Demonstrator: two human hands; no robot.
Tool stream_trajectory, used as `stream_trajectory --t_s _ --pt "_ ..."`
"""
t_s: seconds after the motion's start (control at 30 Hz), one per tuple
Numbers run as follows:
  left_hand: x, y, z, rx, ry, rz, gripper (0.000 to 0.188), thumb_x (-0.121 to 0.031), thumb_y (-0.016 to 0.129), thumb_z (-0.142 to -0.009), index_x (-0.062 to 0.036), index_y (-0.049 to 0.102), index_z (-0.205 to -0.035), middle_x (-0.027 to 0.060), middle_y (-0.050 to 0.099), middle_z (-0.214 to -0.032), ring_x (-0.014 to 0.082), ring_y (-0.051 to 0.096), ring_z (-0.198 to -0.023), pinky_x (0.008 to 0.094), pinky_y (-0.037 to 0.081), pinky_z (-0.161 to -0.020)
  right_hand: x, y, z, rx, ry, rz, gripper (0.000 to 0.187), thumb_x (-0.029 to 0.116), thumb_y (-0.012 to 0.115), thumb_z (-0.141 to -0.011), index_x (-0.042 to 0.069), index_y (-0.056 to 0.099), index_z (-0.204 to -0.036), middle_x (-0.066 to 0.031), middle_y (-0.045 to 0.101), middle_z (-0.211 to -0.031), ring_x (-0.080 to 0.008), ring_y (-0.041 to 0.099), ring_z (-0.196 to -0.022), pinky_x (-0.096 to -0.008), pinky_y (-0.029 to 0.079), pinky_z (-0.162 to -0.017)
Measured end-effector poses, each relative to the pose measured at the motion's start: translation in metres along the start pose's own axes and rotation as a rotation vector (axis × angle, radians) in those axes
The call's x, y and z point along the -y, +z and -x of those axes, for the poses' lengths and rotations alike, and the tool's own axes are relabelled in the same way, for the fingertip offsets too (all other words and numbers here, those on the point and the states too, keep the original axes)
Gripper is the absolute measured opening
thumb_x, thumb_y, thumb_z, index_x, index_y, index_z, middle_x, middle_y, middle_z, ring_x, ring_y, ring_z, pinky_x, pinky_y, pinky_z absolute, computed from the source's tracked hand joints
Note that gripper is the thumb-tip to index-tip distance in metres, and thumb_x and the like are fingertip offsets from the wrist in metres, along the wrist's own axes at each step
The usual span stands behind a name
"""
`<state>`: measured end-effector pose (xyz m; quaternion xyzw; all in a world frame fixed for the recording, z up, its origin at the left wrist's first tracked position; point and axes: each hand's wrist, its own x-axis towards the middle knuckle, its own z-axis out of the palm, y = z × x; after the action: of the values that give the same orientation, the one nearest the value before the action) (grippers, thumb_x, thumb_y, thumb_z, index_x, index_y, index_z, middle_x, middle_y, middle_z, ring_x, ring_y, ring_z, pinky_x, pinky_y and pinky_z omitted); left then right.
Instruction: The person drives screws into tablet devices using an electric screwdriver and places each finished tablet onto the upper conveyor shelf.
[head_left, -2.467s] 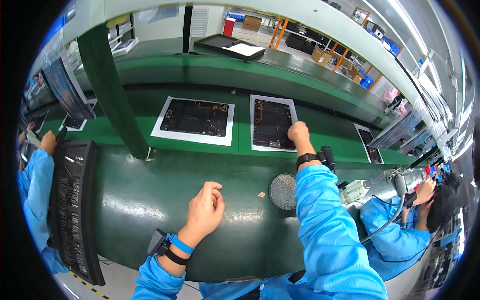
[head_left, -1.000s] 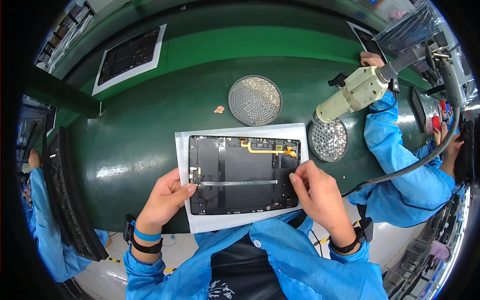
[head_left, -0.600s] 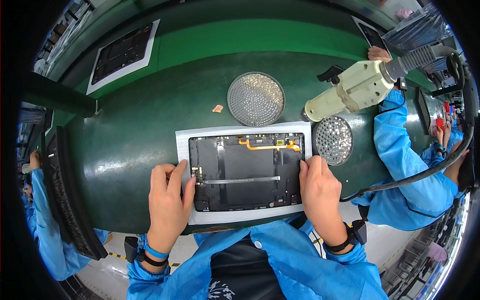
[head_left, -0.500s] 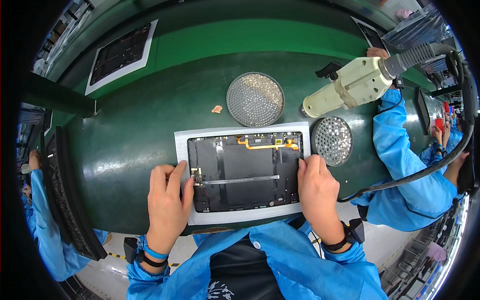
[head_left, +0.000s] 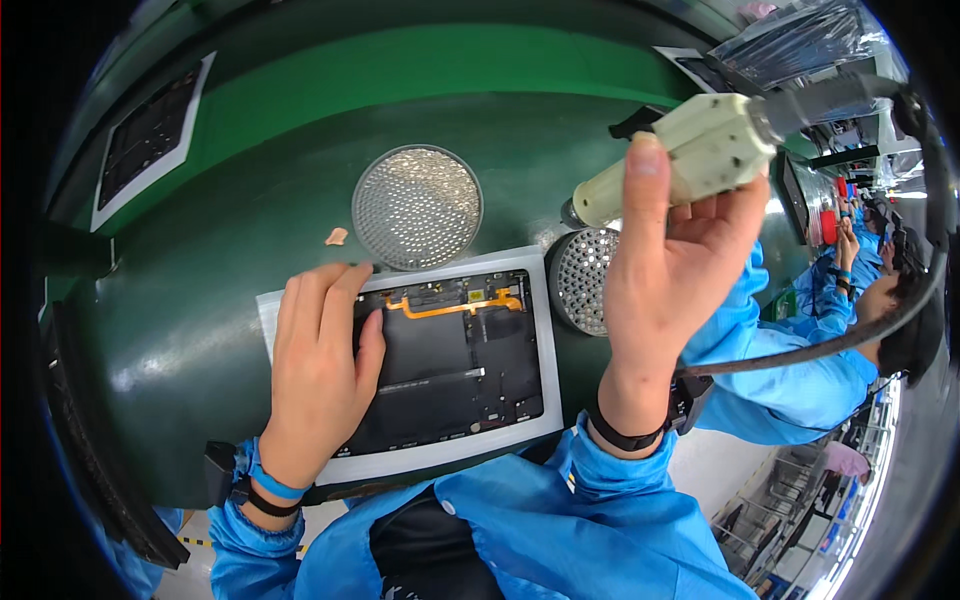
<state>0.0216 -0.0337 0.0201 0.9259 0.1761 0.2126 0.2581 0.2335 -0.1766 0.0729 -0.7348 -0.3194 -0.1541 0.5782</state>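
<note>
Positioned but still uncovered, the opened tablet [head_left: 430, 350] lay partly under the relaxed left hand [head_left: 318, 365], the right hand [head_left: 672, 272] gripping a power screwdriver [head_left: 708, 140]

The power tool [head_left: 715, 145] looks smooth plastic, the open tablet [head_left: 440, 345] mostly matt — the tabletop [head_left: 200, 330] (green) glossy.

blk tablet shell [head_left: 450, 350], guts exposed, orange flex cable [head_left: 450, 308] nr top edge, flat on white sheet [head_left: 549, 370], turned slightly. pwr tool [head_left: 705, 140]: pale-green body, gray hose [head_left: 815, 106] at back, slanted, nose down-left tho
</note>
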Motion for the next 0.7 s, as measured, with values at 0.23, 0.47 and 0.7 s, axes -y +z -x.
stream_trajectory --t_s 0.23,0.47,0.7 --pt "0.006 0.009 -0.006 0.003 0.039 0.003 0.040 0.009 0.071 -0.082 0.0042 0.066 -0.122 0.0207 0.063 -0.117 0.0417 0.061 -0.109 0.0491 0.050 -0.098 -0.024 -0.045 0.013 -0.090 -0.176 -0.086 0.051 0.019 0.047 -0.116 -0.004 0.032 -0.159 -0.0263 0.060 -0.140 -0.0299 0.069 -0.113 -0.0417 0.060 -0.092" --pt "0.012 0.007 -0.009 0.064 0.039 -0.037 0.036 0.010 0.069 -0.082 0.0055 0.067 -0.118 0.0212 0.064 -0.114 0.0416 0.061 -0.103 0.0504 0.050 -0.095 -0.028 -0.055 0.045 -0.203 -0.223 -0.518 0.071 0.002 0.084 -0.087 0.006 0.040 -0.143 -0.0033 0.048 -0.107 -0.0142 0.050 -0.072 -0.0275 0.042 -0.050" --pt "0.014 0.009 -0.006 0.100 0.023 -0.081 0.032 0.012 0.066 -0.085 0.0056 0.066 -0.117 0.0209 0.065 -0.113 0.0392 0.062 -0.103 0.0486 0.050 -0.093 -0.044 -0.064 0.044 0.018 -0.275 -0.516 0.058 0.010 0.080 -0.092 -0.001 0.044 -0.137 -0.0051 0.050 -0.108 -0.0133 0.053 -0.064 -0.0262 0.045 -0.050"
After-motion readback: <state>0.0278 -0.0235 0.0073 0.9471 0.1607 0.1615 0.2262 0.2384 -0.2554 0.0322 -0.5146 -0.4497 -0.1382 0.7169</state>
